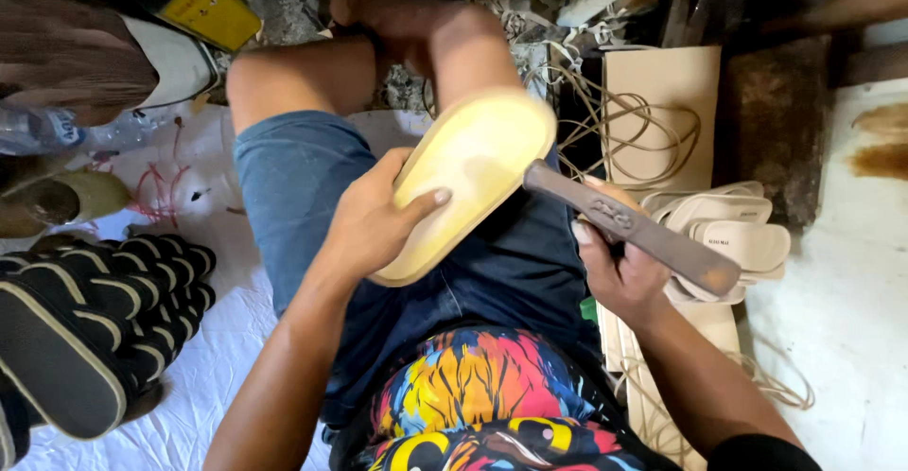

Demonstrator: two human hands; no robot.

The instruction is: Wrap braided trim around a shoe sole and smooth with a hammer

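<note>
Resting on the lap of a person in blue denim shorts [303, 187], a pale yellow, oval foam-like shoe sole [473, 178] shows its smooth, slightly glossy underside, tilted up toward the knee. The left hand [369, 230] cups its lower edge, thumb pressed flat across the sole face and the other fingers curled out of sight beneath. The right hand [619, 277] wraps closed around a flat, dull brown metal tool [629, 227], long and bar-shaped, whose narrow end touches the sole's right rim. Just beside that hand lies a stack of cream strap sandals [733, 235], with loops of thin beige cord [624, 121] on a tan board behind. Off to the left stand stacked black ribbed soles with tan edging [95, 329] on a wrinkled white sheet [203, 376].
</note>
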